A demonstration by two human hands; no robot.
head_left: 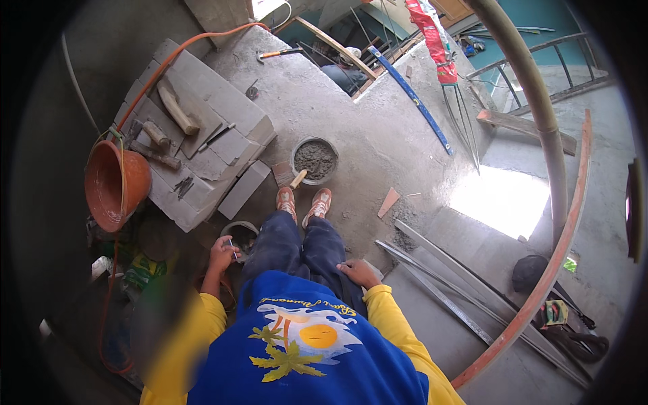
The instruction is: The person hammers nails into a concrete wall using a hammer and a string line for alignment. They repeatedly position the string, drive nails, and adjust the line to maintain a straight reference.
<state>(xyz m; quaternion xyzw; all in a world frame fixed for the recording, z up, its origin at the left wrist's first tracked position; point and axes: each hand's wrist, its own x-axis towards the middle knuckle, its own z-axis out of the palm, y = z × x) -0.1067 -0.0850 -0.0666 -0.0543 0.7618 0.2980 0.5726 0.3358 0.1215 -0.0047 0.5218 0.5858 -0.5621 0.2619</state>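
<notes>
My left hand point(221, 255) is held out beside my left thigh, its fingers closed on a thin white stick point(233, 247) that looks like a cigarette. Just beyond it stands a small bucket point(252, 228), partly hidden by the hand. On my right thigh rests my right hand point(360, 273), fingers loosely stretched out and nothing in them. Ahead of my shoes point(319, 202) a round bucket point(294, 159) holds grey mortar point(315, 159). A wooden handle point(299, 179) lies against its near rim; I cannot make out the tool's other end.
Left are stacked pale blocks point(233, 145) with wood pieces point(177, 108) and an orange tub point(111, 185). A hammer point(280, 54) lies near a floor opening point(344, 74). A blue level point(412, 94), metal bars point(439, 293) and a bamboo pole point(540, 101) are to the right.
</notes>
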